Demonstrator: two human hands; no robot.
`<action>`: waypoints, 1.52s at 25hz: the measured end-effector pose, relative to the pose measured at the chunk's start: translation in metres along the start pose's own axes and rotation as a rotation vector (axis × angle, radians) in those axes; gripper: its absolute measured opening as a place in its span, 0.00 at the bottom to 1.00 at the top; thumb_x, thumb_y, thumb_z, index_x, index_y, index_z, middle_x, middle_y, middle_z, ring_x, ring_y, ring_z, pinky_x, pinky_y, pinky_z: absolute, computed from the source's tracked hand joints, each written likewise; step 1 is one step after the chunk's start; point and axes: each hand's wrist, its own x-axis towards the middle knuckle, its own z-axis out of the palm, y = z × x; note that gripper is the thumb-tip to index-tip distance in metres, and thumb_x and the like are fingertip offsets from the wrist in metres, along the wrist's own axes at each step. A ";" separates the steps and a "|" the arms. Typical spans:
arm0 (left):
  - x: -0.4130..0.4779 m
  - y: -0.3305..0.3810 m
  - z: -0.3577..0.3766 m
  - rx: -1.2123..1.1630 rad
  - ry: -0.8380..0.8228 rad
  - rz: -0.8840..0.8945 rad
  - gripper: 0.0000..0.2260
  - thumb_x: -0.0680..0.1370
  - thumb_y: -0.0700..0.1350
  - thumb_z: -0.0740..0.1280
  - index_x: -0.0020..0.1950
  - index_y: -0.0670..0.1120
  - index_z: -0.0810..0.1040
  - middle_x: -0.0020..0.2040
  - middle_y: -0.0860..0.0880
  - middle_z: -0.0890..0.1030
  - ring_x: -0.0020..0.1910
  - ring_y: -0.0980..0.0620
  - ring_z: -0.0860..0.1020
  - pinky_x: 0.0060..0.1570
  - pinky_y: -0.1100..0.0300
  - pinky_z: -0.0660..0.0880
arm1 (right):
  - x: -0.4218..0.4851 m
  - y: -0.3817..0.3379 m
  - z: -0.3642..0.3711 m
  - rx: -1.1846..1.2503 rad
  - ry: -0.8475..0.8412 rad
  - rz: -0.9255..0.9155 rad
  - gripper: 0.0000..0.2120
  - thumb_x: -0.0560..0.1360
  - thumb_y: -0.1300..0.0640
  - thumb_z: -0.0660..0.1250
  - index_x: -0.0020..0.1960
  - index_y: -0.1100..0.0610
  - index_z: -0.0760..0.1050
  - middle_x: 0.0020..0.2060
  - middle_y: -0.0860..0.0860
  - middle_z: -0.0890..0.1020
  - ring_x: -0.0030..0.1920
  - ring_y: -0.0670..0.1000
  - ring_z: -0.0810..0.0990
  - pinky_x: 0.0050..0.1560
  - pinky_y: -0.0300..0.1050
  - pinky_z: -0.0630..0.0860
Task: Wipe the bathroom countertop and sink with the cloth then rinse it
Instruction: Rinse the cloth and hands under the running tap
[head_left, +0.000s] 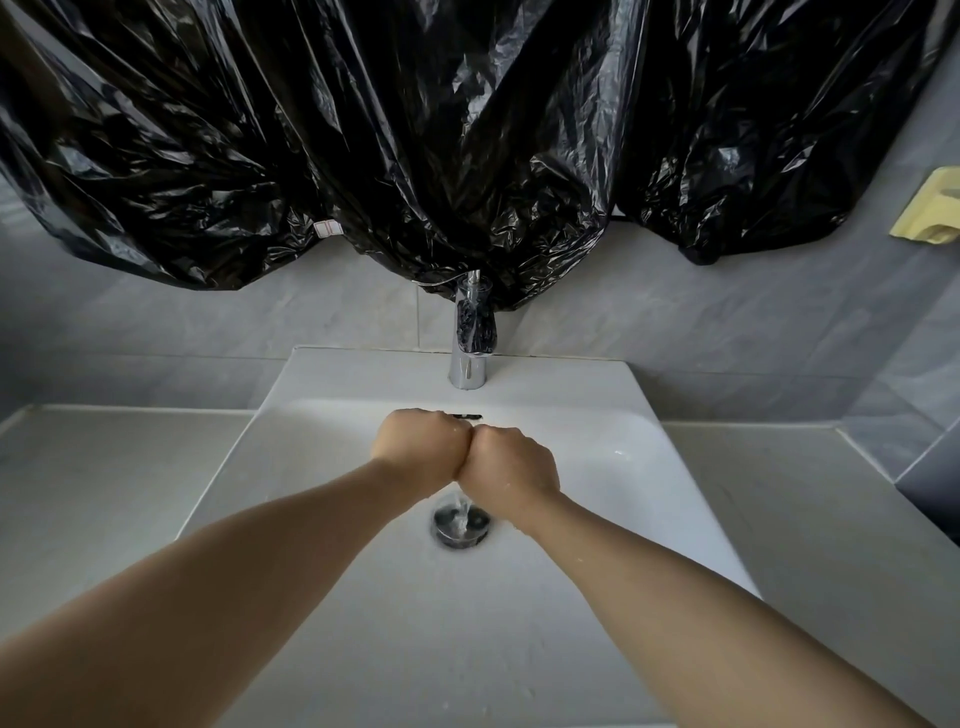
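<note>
White sink basin (363, 623) set in the pale desk (104, 493), left hand (421, 449) and right hand (511, 465) both balled over its drain (461, 525), knuckles touching, cloth hidden so can't tell if gripped, water trickle (460, 506) below them, chrome tap (469, 364) behind, black plastic sheet (363, 130) above.

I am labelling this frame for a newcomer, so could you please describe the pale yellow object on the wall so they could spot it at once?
Start from the black plastic sheeting hanging above the white sink. Follow its lower edge to the far right, where the pale yellow object sits against the grey tiles. It is the only yellow thing in view.
</note>
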 end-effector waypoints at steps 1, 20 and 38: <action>0.000 0.000 0.002 0.004 -0.002 0.007 0.12 0.71 0.34 0.60 0.49 0.47 0.76 0.47 0.50 0.82 0.46 0.46 0.79 0.37 0.60 0.68 | 0.000 0.002 0.001 0.033 -0.031 0.019 0.08 0.71 0.61 0.58 0.46 0.56 0.74 0.40 0.53 0.78 0.38 0.57 0.74 0.37 0.42 0.67; -0.002 -0.004 -0.012 -1.107 -0.533 -0.262 0.12 0.69 0.31 0.67 0.38 0.45 0.66 0.30 0.48 0.62 0.28 0.53 0.60 0.23 0.65 0.55 | 0.006 0.025 0.014 -0.453 0.726 -0.472 0.11 0.78 0.56 0.54 0.56 0.52 0.72 0.40 0.48 0.81 0.36 0.51 0.78 0.32 0.44 0.70; -0.005 0.001 -0.004 0.112 0.082 0.183 0.08 0.74 0.39 0.59 0.51 0.46 0.74 0.51 0.50 0.80 0.48 0.45 0.79 0.39 0.60 0.67 | -0.004 0.010 -0.004 0.245 -0.217 0.072 0.09 0.70 0.61 0.60 0.32 0.54 0.65 0.29 0.49 0.71 0.35 0.54 0.71 0.27 0.39 0.63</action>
